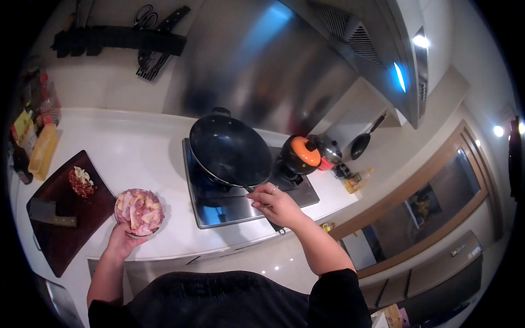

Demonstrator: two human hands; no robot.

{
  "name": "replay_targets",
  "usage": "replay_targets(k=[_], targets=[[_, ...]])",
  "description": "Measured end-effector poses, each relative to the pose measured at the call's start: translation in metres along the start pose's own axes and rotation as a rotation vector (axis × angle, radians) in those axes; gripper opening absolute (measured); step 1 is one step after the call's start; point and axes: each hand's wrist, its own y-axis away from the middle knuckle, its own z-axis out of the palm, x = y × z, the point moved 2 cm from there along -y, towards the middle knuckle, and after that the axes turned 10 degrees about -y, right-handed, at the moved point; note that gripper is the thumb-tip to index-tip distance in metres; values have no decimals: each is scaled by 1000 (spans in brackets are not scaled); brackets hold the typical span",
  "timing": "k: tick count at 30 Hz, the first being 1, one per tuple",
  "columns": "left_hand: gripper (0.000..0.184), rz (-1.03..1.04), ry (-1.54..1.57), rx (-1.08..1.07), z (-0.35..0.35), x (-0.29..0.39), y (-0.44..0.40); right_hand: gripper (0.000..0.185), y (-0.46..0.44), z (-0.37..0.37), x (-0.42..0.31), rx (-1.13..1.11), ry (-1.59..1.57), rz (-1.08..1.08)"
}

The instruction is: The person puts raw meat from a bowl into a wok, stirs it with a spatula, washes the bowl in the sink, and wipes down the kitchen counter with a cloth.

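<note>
White worktop (169,236), home kitchen: L hand (124,240) curled round bowl (162,225) of raw meat pcs (139,210), near board (68,235) w/ chopped bits (82,183); R hand (273,205) closed on handle of black wok (229,150), nothing visible inside, over hob (219,216).

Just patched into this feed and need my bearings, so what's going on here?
The left hand holds a bowl of raw meat by the counter's edge. The right hand is at the handle of a black wok over the hob. A cleaver and chopped ingredients lie on the board.
</note>
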Motion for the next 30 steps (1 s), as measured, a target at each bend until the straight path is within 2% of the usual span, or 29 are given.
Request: replay_targets(k=[5, 15, 20, 30], targets=[[47, -8, 11, -7, 3, 2, 4, 18, -2, 2, 2, 38, 42, -80], [45, 9, -26, -13, 1, 0, 1, 18, 7, 1, 3, 46, -11, -4], [46, -7, -29, -26, -1, -2, -2, 18, 10, 0, 5, 95, -3, -103], [47, 10, -6, -25, -2, -3, -3, 18, 11, -2, 6, 101, -39, -106]])
